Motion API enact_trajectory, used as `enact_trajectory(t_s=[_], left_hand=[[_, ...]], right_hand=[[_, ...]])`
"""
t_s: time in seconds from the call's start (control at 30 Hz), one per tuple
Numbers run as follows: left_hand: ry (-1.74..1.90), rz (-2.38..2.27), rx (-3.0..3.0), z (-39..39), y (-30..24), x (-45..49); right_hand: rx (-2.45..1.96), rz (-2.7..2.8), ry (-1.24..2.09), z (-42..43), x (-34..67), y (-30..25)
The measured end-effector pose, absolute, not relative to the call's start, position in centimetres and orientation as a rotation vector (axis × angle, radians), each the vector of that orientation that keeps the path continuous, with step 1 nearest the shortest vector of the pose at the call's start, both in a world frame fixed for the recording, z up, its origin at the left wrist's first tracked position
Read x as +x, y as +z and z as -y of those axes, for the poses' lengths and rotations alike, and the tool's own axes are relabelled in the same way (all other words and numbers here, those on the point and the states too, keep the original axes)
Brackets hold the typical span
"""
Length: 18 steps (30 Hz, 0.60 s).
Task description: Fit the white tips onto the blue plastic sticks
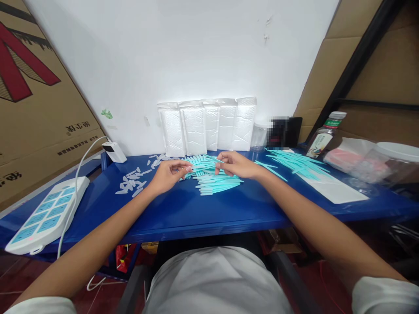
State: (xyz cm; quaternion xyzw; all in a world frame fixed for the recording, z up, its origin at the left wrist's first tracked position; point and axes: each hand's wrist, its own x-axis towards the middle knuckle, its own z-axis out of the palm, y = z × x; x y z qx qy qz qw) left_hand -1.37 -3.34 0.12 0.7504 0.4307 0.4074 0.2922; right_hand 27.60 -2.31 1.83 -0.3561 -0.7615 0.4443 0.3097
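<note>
Step in hand, by my judgement: handling slender pieces singly over the heaped turquoise sticks [218,186]. My left hand [170,174] pinches a slim pale piece [198,166]; my right hand [236,165] curls nearby, fingertips drawn in, grip content unclear. Sticks lie on the worktop [196,218], beneath and between both hands; whitish slips [132,181] left. Next move calls for light, aligned fingertips.

Passing room lies in front of the turquoise sticks [218,184], while padded envelopes [211,126] and apparently a jar [259,138] block the back.
</note>
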Motion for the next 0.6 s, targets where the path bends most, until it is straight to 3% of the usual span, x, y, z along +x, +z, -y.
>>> enact_trajectory(t_s=[0.6], left_hand=[[1.326,-1.184,1.908,3.78,0.04,-1.04]], right_hand=[[-0.950,2.038,1.240,2.21,27.86,1.67]])
